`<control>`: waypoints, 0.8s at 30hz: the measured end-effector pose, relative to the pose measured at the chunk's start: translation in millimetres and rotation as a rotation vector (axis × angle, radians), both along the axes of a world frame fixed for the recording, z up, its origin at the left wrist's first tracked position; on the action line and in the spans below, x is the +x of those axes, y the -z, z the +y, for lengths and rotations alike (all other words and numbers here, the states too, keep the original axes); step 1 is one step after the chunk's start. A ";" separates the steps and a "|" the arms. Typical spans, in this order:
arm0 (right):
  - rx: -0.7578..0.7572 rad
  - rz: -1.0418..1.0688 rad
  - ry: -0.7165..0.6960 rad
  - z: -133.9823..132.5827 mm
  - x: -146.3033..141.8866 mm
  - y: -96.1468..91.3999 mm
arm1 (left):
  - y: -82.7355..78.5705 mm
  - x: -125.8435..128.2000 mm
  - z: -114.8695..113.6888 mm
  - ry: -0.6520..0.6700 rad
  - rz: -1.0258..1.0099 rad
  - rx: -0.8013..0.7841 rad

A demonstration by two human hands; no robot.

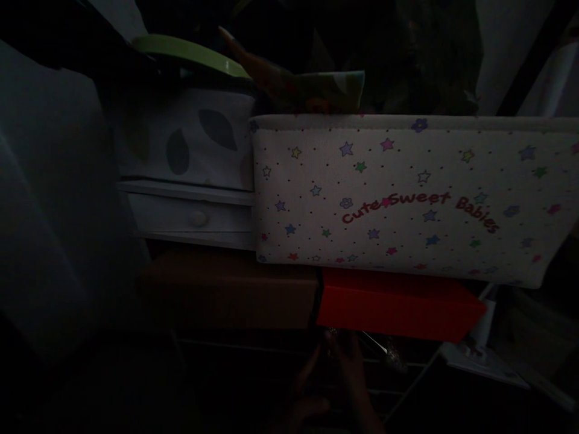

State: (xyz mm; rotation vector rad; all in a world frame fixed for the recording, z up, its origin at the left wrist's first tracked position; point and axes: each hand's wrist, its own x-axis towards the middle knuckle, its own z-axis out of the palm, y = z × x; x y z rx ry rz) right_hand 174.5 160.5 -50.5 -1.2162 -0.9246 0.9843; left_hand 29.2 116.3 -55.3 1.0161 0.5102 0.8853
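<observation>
1. we see one hand (337,377), dim at the lower edge, fingers loosely spread and reaching up; which hand it is, we cannot tell.
2. its fingertips lie just beneath the red box (398,304), seemingly approaching it; a grasp would call for closing on its lower edge.
3. above the box rests the starred fabric bin (407,199); a brown box (226,289) adjoins leftward.

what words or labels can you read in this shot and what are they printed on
"Cute Sweet Babies" in red letters on the star-patterned fabric box.
The red box beneath it and the white drawer unit show no text.
Papers at lower right are too dark to read.
</observation>
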 end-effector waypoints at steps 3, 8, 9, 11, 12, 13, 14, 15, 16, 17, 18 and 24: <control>-0.010 -0.023 -0.015 0.4 0.1 0.8 | -2.1 2.3 0.3 -0.005 0.002 -0.012; 0.021 -0.014 -0.022 5.3 -1.4 2.1 | -7.2 6.0 -0.4 0.008 -0.015 -0.016; 0.023 -0.019 -0.024 6.0 -1.4 2.7 | -7.8 6.1 -0.6 0.004 -0.012 -0.014; 0.017 -0.037 -0.031 6.6 -0.6 4.5 | -7.7 5.7 -0.5 -0.008 -0.004 -0.008; 0.014 -0.047 -0.034 6.6 0.1 5.5 | -6.9 5.3 -0.3 -0.013 0.001 -0.006; 0.016 -0.059 -0.040 6.5 0.9 6.5 | -5.6 5.0 -0.1 -0.016 0.005 -0.006; 0.021 -0.071 -0.038 6.2 1.5 7.2 | -3.9 4.7 0.2 -0.020 0.010 -0.007; 0.023 -0.078 -0.034 5.9 2.1 7.6 | -1.8 4.4 0.4 -0.023 0.016 -0.010; 0.020 -0.077 -0.033 5.6 2.3 7.5 | 0.4 4.2 0.6 -0.027 0.024 -0.014; 0.011 -0.073 -0.032 5.2 2.4 7.0 | 2.6 4.0 0.8 -0.034 0.031 -0.020; -0.002 -0.067 -0.034 4.8 2.4 6.2 | 4.9 3.8 0.9 -0.039 0.036 -0.030; -0.051 -0.003 0.020 3.9 15.6 10.3 | 22.3 2.8 6.5 -0.123 0.092 -0.020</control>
